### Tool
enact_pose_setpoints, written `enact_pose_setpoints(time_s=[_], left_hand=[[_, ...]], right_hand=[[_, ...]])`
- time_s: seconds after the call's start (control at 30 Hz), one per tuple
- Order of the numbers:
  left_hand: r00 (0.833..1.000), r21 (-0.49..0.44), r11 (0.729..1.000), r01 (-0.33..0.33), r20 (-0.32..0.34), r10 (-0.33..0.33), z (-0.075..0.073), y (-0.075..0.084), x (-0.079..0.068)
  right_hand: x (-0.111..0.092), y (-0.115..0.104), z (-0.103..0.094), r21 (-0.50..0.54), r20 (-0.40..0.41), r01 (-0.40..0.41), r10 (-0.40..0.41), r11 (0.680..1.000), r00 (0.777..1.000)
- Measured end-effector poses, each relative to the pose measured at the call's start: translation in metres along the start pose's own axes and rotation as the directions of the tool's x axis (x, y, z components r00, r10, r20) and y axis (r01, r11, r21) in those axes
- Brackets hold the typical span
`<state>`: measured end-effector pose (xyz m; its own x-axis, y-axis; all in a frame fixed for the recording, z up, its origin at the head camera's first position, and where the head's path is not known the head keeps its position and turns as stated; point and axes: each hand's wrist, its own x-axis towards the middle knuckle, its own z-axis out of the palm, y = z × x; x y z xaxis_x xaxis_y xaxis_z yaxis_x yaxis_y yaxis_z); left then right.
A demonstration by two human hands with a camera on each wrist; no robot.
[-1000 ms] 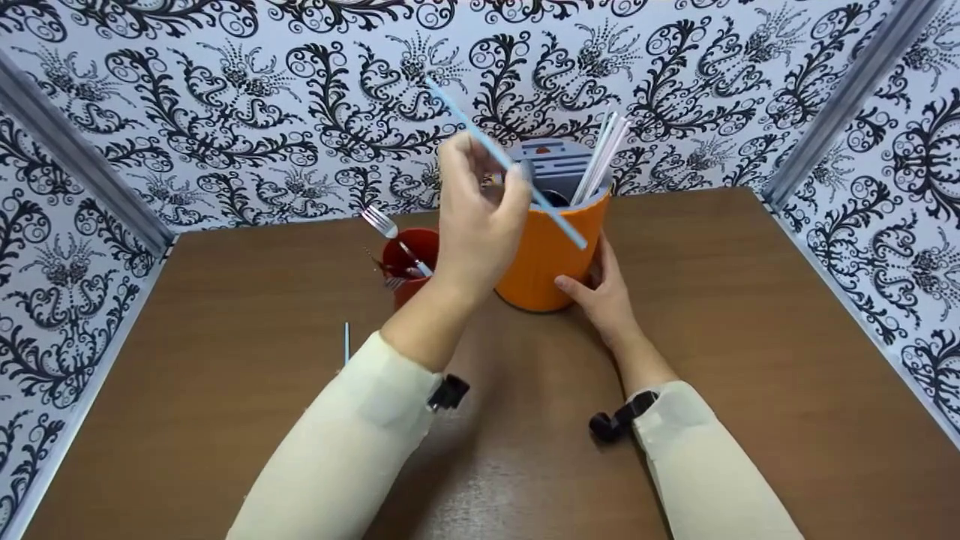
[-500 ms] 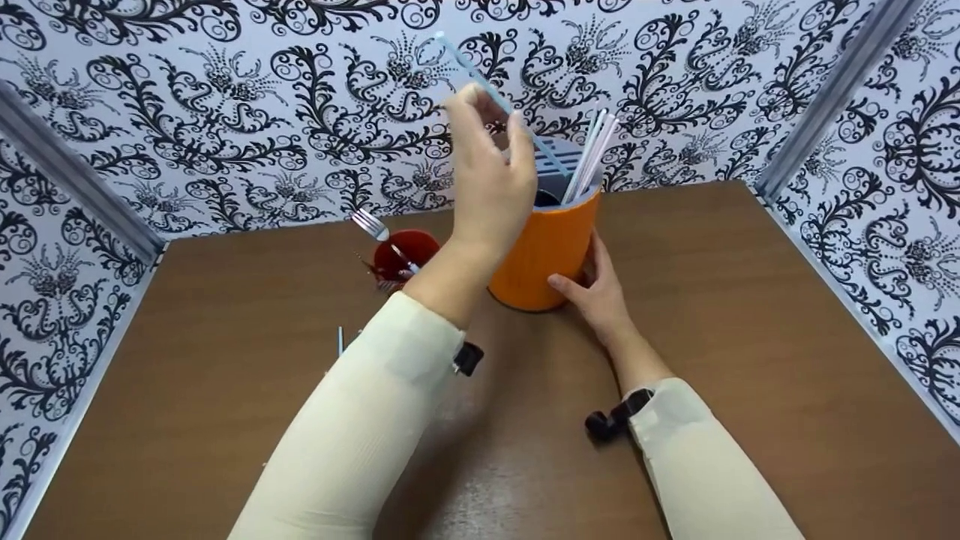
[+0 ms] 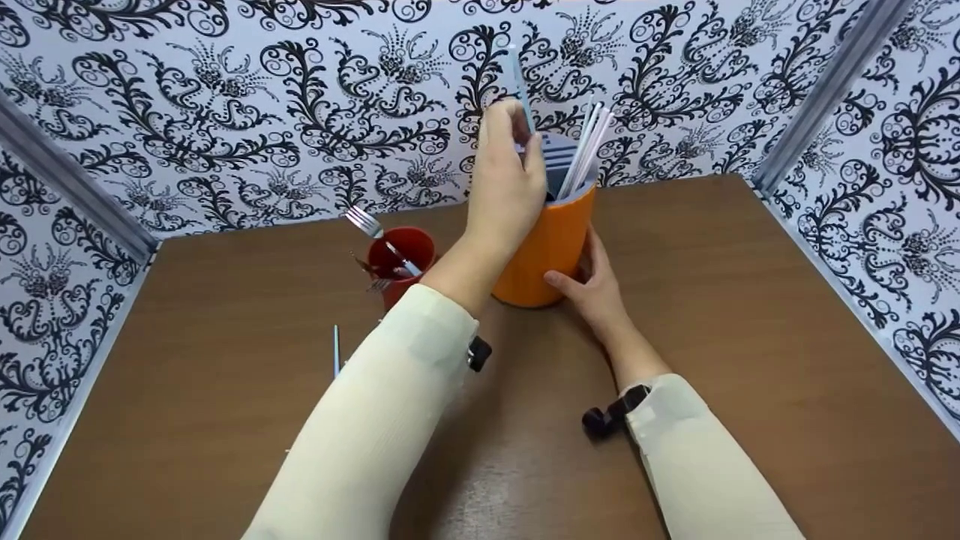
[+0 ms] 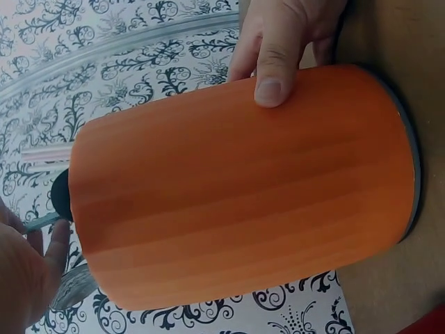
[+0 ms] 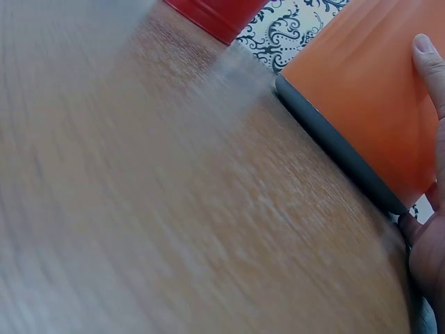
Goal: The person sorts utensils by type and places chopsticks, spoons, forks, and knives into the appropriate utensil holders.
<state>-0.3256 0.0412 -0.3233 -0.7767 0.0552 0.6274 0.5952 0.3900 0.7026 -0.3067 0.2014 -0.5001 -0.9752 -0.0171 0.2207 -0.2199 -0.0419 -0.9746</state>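
My left hand [image 3: 504, 176] pinches a light blue straw [image 3: 520, 82] over the top of an orange utensil holder [image 3: 553, 240]. In the left wrist view the lower part of this straw [image 4: 43, 223] points at the holder's rim beside a dark rounded thing [image 4: 61, 195]. My right hand [image 3: 598, 292] holds the holder low on its right side, thumb in front and fingers going round behind. The holder stands upright on its dark base, its slotted grey top partly hidden by my left hand. Several pale straws [image 3: 586, 154] lean out at its right rim.
Left of the holder stands a red cup [image 3: 405, 241] with a fork [image 3: 366, 223] and other cutlery in it. Another thin blue straw [image 3: 336, 349] lies on the brown table [image 3: 225, 337], partly behind my left sleeve. A patterned wall [image 3: 337, 97] rises close behind.
My left hand has moved up and slightly right with the blue straw, turning it from a slant to nearly upright over the holder. My right hand keeps its hold.
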Motion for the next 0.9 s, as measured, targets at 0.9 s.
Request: enact_pose_setpoints(time_s=[0.9], left_hand=[[0.973, 0.247, 0.964, 0.098, 0.18, -0.145, 0.022, -0.003, 0.003]], right_hand=[[0.011, 0.029, -0.007, -0.02, -0.013, 0.028, -0.028, 0.999, 1.0]])
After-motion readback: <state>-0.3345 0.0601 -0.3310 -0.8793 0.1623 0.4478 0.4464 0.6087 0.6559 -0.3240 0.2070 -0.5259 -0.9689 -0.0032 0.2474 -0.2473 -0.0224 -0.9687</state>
